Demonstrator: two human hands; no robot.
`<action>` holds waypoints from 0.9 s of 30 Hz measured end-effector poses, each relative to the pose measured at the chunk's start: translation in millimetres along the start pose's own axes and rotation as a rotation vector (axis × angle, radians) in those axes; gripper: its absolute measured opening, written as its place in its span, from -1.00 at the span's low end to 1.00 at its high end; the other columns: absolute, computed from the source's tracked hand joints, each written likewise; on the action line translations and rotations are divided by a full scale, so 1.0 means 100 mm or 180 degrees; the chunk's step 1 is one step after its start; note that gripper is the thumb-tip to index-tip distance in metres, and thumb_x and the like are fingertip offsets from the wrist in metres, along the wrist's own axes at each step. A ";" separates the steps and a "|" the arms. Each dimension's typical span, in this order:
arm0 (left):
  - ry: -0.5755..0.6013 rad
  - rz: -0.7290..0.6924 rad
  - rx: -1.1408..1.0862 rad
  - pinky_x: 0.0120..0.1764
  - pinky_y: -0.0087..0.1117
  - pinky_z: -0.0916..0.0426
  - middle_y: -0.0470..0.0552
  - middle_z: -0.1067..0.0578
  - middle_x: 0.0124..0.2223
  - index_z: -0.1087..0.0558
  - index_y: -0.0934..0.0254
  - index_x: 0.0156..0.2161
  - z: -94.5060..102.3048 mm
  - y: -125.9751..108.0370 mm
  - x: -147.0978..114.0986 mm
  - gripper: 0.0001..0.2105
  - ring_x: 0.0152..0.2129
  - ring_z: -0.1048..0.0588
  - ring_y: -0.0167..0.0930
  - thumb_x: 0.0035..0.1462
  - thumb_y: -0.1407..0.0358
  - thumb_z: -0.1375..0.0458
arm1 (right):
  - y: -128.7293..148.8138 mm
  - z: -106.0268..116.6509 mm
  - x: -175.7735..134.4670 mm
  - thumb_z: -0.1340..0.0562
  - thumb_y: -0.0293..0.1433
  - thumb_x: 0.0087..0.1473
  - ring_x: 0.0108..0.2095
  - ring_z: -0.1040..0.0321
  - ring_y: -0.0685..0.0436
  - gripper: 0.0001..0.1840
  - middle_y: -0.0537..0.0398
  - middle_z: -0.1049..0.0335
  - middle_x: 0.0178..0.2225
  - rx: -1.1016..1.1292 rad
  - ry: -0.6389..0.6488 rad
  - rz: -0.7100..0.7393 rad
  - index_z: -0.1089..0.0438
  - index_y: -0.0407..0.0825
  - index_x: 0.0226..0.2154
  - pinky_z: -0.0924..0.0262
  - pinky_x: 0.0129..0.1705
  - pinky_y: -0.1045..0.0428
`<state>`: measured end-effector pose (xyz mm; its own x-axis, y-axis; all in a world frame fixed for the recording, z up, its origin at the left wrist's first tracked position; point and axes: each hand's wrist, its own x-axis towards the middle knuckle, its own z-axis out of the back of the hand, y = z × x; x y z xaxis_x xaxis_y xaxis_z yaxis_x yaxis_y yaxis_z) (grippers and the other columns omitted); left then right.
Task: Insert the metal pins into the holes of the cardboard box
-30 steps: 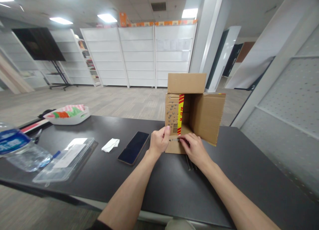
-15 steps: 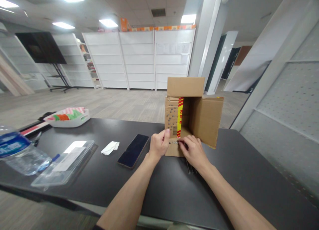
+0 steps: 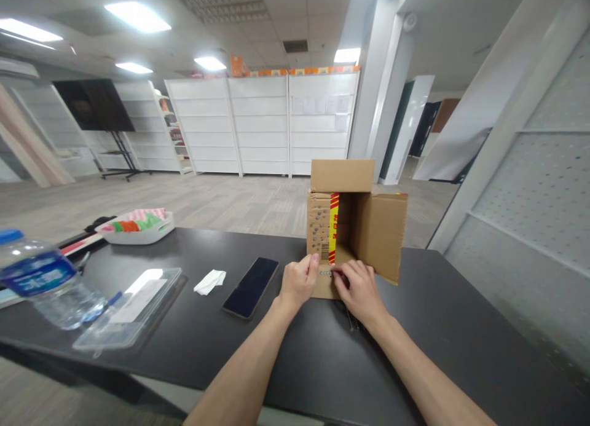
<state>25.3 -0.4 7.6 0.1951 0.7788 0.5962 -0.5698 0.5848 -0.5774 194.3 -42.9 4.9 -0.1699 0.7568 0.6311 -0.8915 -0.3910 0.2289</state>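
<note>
A cardboard box stands on the dark table with its opening towards me and its flaps spread. Many small grey, round heads like those of nails or screws dot its left flap. A short row of similar heads runs along the lower flap. My left hand is closed at the box's lower left, thumb up, gripping the cardboard. With thumb and forefinger pinched at the right end of that row, my right hand hides whatever is between its fingertips. Beneath it lie several long thin metal pins.
Left of my hands are a dark phone, a folded white tissue and a clear plastic case. A water bottle lies tilted at far left. Behind it sits a white basket with colourful contents. A perforated panel borders the right.
The view has tilted up slightly, so the table and box appear lower. Both hands keep nearly the same places at the box, with the right still pinching at the row.
</note>
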 end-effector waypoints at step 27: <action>0.0825 0.0767 0.1097 -0.32 -0.27 -0.38 0.13 -0.58 -0.33 -0.47 0.18 -0.21 0.07 -0.44 -0.50 -0.52 -0.40 -0.56 -0.22 0.28 0.06 0.27 | -0.17 -0.06 -0.12 -0.05 -0.18 0.17 -0.31 -0.35 -0.19 -0.71 0.04 -0.45 -0.38 -0.0121 -0.0740 0.0521 -0.39 0.02 -0.35 -0.02 -0.25 -0.07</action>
<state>35.0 -66.6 7.5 0.1926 0.9390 0.2849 -0.8455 0.3061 -0.4376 209.4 -42.1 -11.2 -0.2158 0.5431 0.8115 -0.8760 -0.4748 0.0848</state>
